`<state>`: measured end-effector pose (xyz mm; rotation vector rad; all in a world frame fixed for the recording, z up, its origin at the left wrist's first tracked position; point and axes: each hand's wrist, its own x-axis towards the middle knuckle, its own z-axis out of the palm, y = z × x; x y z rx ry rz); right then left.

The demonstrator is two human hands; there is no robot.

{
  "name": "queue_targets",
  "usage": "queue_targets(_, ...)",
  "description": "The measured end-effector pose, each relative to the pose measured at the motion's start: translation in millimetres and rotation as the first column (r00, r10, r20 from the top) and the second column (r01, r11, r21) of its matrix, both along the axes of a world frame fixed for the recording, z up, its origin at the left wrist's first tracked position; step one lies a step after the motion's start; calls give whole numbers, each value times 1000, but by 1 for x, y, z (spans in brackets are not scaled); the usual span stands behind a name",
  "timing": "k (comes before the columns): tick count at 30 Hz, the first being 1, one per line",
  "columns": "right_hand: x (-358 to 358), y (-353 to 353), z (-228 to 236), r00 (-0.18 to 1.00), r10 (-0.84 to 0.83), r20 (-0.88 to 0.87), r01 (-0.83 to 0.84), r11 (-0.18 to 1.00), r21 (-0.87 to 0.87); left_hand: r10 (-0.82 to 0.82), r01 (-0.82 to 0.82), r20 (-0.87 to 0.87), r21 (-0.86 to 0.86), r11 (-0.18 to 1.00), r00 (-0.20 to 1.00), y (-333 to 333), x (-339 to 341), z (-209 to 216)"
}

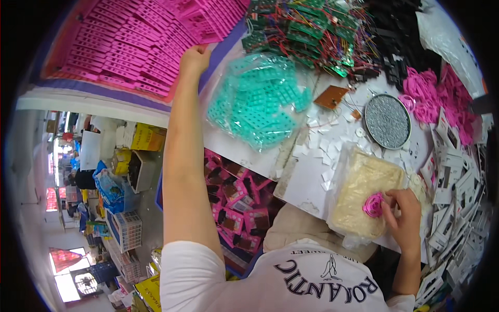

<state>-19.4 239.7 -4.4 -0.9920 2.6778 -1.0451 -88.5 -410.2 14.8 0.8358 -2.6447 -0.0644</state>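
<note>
At the far left, my left hand (194, 59) reaches out to a tray of pink plastic casings (130, 41). Its fingers are closed at the edge of one casing, though the fingertips are partly hidden. On the right, my right hand (405, 216) has thumb and forefinger at a pink ring-shaped piece (373, 205), which rests on a beige slab in clear plastic wrap (366, 182). Between my arms lies a clear bag of turquoise keypad pieces (257, 99). A round tin of small grey metal bits (388, 121) stands beyond the slab.
Green circuit boards with coloured wires (312, 31) are heaped at the back. Pink rings (452, 101) and white-and-grey panels (452, 182) pile up at the right. White squares (325, 148) and a brown board (331, 97) lie mid-table. A bin of pink-and-brown assemblies (236, 208) sits below.
</note>
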Motion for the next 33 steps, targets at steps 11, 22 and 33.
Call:
queue_targets(11, -5, 40, 47, 971, -181, -154, 174, 983, -62, 78, -81, -34, -87, 993, 996, -66, -157, -57)
queue_targets(22, -10, 44, 44, 964, -65, -257, 45, 995, -85, 302, -152, -770, 262, 953, 562, -60, -60, 20)
queue_targets(33, -4, 148, 58, 962, -201, -183, 211, 977, 33, -99, 465, -464, 885, -14, 880, 243, 189, -13)
